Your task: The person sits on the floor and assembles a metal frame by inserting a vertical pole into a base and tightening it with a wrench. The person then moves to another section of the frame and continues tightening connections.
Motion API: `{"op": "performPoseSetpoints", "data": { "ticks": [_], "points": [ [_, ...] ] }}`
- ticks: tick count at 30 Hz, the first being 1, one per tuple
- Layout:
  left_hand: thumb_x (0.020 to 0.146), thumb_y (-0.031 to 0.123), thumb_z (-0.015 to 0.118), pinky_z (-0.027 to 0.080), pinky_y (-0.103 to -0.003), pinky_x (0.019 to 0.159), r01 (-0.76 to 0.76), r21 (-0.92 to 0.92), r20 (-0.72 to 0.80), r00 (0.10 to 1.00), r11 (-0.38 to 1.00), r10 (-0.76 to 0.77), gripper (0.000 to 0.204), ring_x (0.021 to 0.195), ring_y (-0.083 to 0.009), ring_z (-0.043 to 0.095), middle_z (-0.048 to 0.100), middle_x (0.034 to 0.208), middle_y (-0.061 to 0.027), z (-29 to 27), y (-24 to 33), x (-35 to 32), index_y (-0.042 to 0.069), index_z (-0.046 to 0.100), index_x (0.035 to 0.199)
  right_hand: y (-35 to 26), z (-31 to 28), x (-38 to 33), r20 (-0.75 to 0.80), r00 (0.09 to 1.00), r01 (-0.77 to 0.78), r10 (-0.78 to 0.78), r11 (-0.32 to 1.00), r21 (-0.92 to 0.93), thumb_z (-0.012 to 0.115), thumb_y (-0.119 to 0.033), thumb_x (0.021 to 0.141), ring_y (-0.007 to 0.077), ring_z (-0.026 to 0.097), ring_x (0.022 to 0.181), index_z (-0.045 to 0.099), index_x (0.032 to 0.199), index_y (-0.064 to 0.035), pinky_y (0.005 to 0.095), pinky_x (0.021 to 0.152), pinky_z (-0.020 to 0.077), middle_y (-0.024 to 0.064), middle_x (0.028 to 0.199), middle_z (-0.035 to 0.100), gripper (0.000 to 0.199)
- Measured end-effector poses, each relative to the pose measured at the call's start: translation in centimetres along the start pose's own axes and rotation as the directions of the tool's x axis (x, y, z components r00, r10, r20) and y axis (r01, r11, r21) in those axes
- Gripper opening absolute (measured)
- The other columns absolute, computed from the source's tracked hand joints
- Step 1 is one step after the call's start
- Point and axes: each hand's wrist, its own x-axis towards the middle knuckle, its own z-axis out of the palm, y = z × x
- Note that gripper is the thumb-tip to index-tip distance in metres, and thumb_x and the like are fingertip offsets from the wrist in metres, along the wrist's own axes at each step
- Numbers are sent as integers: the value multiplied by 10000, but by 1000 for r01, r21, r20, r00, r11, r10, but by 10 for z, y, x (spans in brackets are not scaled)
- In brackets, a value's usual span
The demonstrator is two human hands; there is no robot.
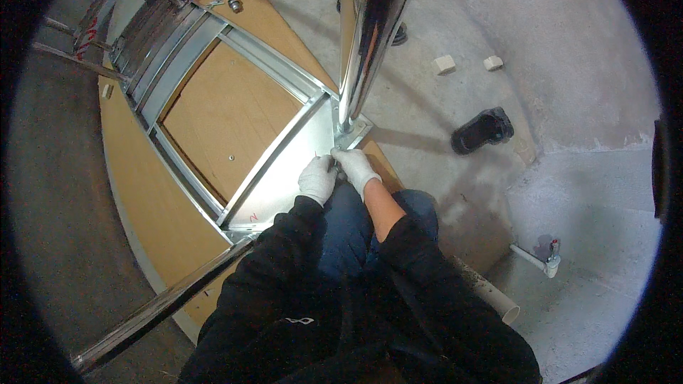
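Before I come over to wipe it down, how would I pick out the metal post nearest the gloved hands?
Find the silver metal frame on tan boards. At its corner just beyond the person's gloved right hand stands a thick, mirror-bright post. Unlike the polished bar at lower left, this one runs up to the picture's top edge.

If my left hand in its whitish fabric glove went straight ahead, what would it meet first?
Your left hand points up and to the right, so most likely your whitish-gloved right hand, right beside it; how their depths compare is unclear.
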Motion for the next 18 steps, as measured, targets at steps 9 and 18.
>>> {"op": "performPoseSetpoints", "data": {
  "ticks": [9,18],
  "points": [
    [813,229,578,479,-412,809,-13,2,-1,1000,1000,13,250,897,-335,613,641,944,-163,-1,4,-1,62,657,981,-3,-16,-11,19,744,397,-668,418,-817,572,-288,842,340,610,899,657,1024,-115,432,767,503,143,997,621,265],
    [825,215,557,491,-440,731,-104,182,-53,992,978,115,187,818,-330,628,624,872,-144,-9,-1,5,110,671,929,-27,-18,9,546,635,542,-547,-188,-819,559,-132,803,275,629,894,668,883,-84,383,746,525,123,912,623,143]
  ]
}}
